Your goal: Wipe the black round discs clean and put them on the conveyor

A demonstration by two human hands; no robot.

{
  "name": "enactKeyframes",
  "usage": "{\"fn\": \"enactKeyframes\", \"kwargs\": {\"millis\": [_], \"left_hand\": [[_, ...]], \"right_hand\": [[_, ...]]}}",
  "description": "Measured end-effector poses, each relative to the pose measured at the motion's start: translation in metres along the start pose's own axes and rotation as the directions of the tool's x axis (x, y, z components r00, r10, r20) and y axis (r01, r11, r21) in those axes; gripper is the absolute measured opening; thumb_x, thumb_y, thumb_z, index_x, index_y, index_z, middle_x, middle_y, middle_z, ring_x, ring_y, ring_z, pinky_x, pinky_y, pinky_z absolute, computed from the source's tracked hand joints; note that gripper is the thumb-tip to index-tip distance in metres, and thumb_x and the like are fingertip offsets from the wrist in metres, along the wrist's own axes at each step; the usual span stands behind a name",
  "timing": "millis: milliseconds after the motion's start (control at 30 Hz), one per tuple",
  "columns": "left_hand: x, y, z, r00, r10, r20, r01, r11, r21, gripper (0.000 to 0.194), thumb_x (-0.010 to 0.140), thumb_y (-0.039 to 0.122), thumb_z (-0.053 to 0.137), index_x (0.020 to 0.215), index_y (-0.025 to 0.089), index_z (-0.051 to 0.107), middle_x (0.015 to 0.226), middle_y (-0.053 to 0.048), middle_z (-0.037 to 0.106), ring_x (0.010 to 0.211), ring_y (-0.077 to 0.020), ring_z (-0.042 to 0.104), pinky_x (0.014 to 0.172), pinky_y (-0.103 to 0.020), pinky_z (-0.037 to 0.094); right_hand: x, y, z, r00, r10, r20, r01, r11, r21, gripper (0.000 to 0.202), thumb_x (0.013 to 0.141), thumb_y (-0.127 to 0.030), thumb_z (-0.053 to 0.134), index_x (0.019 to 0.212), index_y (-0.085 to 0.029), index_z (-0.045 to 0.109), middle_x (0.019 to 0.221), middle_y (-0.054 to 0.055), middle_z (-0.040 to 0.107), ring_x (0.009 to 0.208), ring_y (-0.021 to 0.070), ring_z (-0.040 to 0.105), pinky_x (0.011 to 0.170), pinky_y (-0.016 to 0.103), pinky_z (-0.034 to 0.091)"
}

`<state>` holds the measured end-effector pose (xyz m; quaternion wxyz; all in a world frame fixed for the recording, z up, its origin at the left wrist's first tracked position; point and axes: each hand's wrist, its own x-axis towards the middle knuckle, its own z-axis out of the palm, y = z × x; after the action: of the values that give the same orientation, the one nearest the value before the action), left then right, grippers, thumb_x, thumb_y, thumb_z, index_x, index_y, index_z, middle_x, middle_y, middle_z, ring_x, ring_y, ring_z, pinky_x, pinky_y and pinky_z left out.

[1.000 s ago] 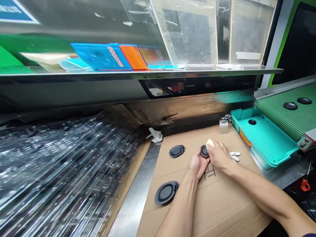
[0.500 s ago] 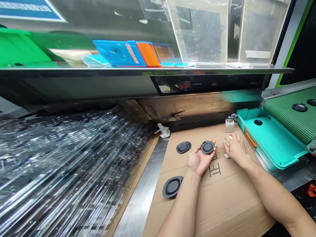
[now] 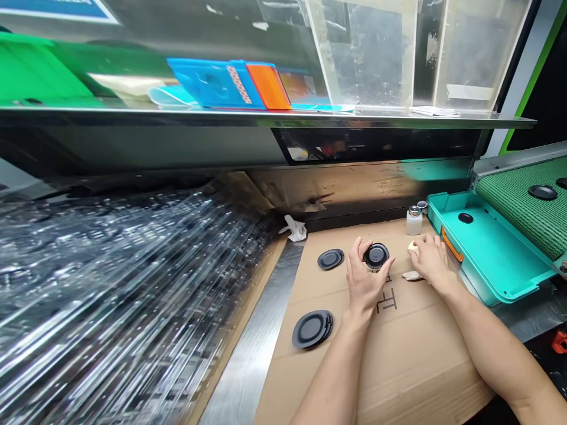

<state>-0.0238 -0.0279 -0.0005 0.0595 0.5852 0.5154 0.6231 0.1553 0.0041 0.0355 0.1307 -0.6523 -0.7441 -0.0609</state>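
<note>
A person's left hand (image 3: 367, 283) is holding a round black disc (image 3: 376, 255) above a cardboard sheet (image 3: 398, 354), gripping only its rim, probably so that the face is staying uncovered and easy to look at. Loose piles of similar discs, a smaller one (image 3: 330, 259) and a larger one (image 3: 311, 329), are lying to its left, seemingly for easy reach. A white bottle (image 3: 414, 221) is standing beyond the right hand (image 3: 430, 260), beside a teal tray (image 3: 505, 251), likely to keep the middle free for handling. The left thumb and fingers are spreading only as wide as the disc, pinching opposite edges. The right fingers are curling closely around a pale pad (image 3: 413, 248), appearing to pinch it; how firmly, I cannot tell.
</note>
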Motion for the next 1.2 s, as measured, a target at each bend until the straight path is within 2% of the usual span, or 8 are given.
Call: {"fn": "enactKeyframes", "kwargs": {"millis": [233, 367, 467, 633, 733, 833, 1033, 1200], "left_hand": [[0.0, 0.003, 0.0, 0.991, -0.123, 0.042, 0.127, 0.986, -0.105, 0.083, 0.068, 0.031, 0.089, 0.14, 0.024, 0.048, 0.125, -0.011, 0.066, 0.119, -0.0275, 0.06, 0.105, -0.042, 0.045], [0.0, 0.0, 0.0, 0.911, -0.341, 0.233, 0.387, 0.902, -0.193, 0.012, 0.078, 0.033, 0.079, 0.083, 0.025, 0.072, 0.082, -0.008, 0.067, 0.107, -0.0304, 0.061, 0.103, -0.039, 0.042], [0.0, -0.01, 0.0, 0.837, -0.471, 0.279, 0.528, 0.83, -0.181, 0.028, 0.079, 0.03, 0.075, 0.056, 0.026, 0.06, 0.069, -0.009, 0.056, 0.119, -0.0357, 0.051, 0.111, -0.043, 0.034], [-0.003, -0.012, -0.004, 0.862, -0.476, 0.171, 0.5, 0.855, -0.138, 0.022, 0.07, 0.03, 0.082, 0.088, 0.024, 0.07, 0.111, -0.016, 0.06, 0.139, -0.0385, 0.031, 0.12, -0.047, 0.021], [-0.009, -0.003, -0.006, 0.862, -0.39, 0.324, 0.388, 0.919, 0.074, 0.047, 0.061, 0.032, 0.089, 0.102, 0.023, 0.069, 0.119, -0.016, 0.059, 0.133, -0.0406, 0.04, 0.116, -0.048, 0.027], [-0.006, -0.002, -0.016, 0.831, -0.344, 0.438, 0.28, 0.938, 0.206, 0.044, 0.064, 0.03, 0.085, 0.105, 0.022, 0.07, 0.113, -0.016, 0.063, 0.122, -0.0389, 0.05, 0.112, -0.048, 0.033], [0.058, -0.039, -0.076, 0.886, -0.345, 0.311, 0.172, 0.866, 0.47, 0.07, 0.057, 0.035, 0.085, 0.122, 0.023, 0.063, 0.112, -0.014, 0.063, 0.119, -0.0387, 0.05, 0.11, -0.051, 0.034], [0.103, -0.08, -0.098, 0.743, -0.461, 0.484, 0.101, 0.793, 0.6, 0.085, 0.051, 0.048, 0.083, 0.126, 0.017, 0.059, 0.114, -0.014, 0.063, 0.113, -0.0351, 0.057, 0.106, -0.049, 0.04]], "right_hand": [[0.005, 0.005, 0.011, 0.995, 0.027, 0.093, -0.026, 1.0, -0.012, 0.031, 0.099, -0.043, 0.053, 0.116, -0.019, 0.064, 0.119, 0.013, 0.058, 0.113, 0.0298, 0.052, 0.093, 0.038, 0.04], [0.005, 0.004, 0.011, 0.99, 0.025, 0.142, -0.028, 0.999, 0.022, 0.04, 0.096, -0.053, 0.058, 0.116, -0.019, 0.062, 0.115, 0.012, 0.06, 0.111, 0.0297, 0.056, 0.092, 0.039, 0.041], [0.006, 0.004, 0.013, 0.987, 0.04, 0.157, -0.049, 0.997, 0.053, 0.039, 0.095, -0.051, 0.06, 0.117, -0.02, 0.061, 0.116, 0.012, 0.06, 0.111, 0.0286, 0.057, 0.089, 0.037, 0.042], [0.009, 0.007, 0.023, 0.987, 0.075, 0.142, -0.095, 0.986, 0.136, 0.038, 0.095, -0.05, 0.058, 0.121, -0.022, 0.058, 0.118, 0.011, 0.058, 0.109, 0.0275, 0.058, 0.084, 0.035, 0.044], [0.01, 0.008, 0.027, 0.986, 0.084, 0.143, -0.108, 0.979, 0.17, 0.036, 0.094, -0.047, 0.058, 0.12, -0.022, 0.058, 0.119, 0.01, 0.058, 0.109, 0.0274, 0.058, 0.084, 0.035, 0.045], [0.01, 0.008, 0.027, 0.986, 0.085, 0.146, -0.113, 0.974, 0.197, 0.034, 0.093, -0.045, 0.058, 0.118, -0.022, 0.058, 0.119, 0.01, 0.057, 0.108, 0.0272, 0.058, 0.085, 0.035, 0.045], [0.009, 0.006, 0.029, 0.988, 0.069, 0.141, -0.101, 0.967, 0.233, 0.033, 0.092, -0.043, 0.058, 0.116, -0.02, 0.058, 0.118, 0.012, 0.058, 0.109, 0.0278, 0.058, 0.085, 0.036, 0.047], [0.009, 0.005, 0.034, 0.988, 0.072, 0.133, -0.104, 0.961, 0.255, 0.035, 0.092, -0.043, 0.06, 0.118, -0.019, 0.057, 0.118, 0.012, 0.058, 0.109, 0.0278, 0.058, 0.087, 0.036, 0.048]]}}
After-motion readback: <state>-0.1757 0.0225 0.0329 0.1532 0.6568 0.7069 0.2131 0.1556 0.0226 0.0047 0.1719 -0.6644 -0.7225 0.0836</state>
